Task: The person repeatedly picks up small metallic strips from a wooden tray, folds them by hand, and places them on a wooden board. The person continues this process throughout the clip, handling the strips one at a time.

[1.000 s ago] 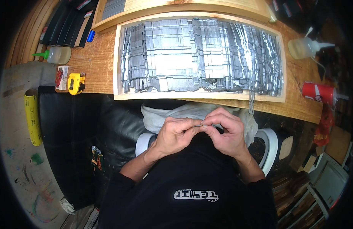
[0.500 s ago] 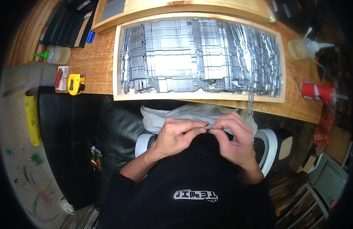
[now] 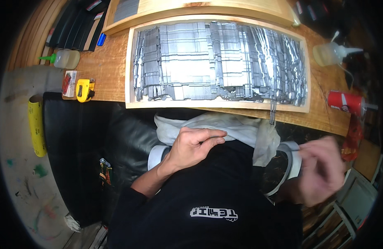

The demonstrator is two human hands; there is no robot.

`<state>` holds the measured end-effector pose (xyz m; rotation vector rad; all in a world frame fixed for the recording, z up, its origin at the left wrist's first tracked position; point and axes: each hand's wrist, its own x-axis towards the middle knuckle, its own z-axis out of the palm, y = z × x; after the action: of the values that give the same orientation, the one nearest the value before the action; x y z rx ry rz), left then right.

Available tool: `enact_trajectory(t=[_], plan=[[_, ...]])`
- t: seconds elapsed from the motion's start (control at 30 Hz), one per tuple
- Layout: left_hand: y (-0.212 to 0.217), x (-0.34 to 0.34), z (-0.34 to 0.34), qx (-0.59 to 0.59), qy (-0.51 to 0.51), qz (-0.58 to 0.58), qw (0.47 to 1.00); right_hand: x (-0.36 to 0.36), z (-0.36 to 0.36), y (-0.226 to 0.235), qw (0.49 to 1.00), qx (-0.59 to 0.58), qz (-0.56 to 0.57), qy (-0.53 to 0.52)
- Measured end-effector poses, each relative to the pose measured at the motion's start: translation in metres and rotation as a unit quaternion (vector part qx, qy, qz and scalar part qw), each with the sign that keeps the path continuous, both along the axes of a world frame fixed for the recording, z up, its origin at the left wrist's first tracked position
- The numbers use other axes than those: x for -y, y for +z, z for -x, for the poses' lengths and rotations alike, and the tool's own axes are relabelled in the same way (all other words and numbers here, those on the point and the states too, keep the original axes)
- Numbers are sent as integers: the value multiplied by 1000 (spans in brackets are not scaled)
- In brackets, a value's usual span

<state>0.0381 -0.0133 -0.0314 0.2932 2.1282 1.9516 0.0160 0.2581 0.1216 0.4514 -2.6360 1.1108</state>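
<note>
My left hand (image 3: 193,148) is held above my lap, just in front of a pale cloth (image 3: 199,125). Its thumb and forefinger are closed in a pinch; anything between them is too small to make out. Out to the right, beside a white armrest (image 3: 294,162), my right hand (image 3: 324,168) is smeared by motion, so its fingers cannot be read. Ahead of both hands a shallow wooden tray (image 3: 218,104) sits on the bench, packed with rows of thin, shiny grey strips (image 3: 187,58). A few strips (image 3: 272,114) hang over its near edge.
A yellow tape measure (image 3: 85,90), a small box (image 3: 69,83) and a green-tipped bottle (image 3: 66,59) stand on the bench's left. To the right are another squeeze bottle (image 3: 330,54) and a red can (image 3: 345,101). A second wooden tray (image 3: 237,12) lies behind.
My right hand has left my left hand and swung out to the right. My left hand keeps its pinch in nearly the same place.
</note>
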Motion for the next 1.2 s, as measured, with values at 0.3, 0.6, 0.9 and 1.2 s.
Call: enact_trajectory(t=[0.3,0.6,0.9,1.2], plan=[[14,5,4,12,-13,20,1000,73,-6,-113,973,118,154,123],[7,4,2,-39,-9,37,999,76,-5,-123,948,182,226,130],[6,9,-1,-30,-28,53,998,79,-4,-127,939,205,238,141],[6,8,-3,-33,-16,44,998,79,-4,-128,937,207,244,140]])
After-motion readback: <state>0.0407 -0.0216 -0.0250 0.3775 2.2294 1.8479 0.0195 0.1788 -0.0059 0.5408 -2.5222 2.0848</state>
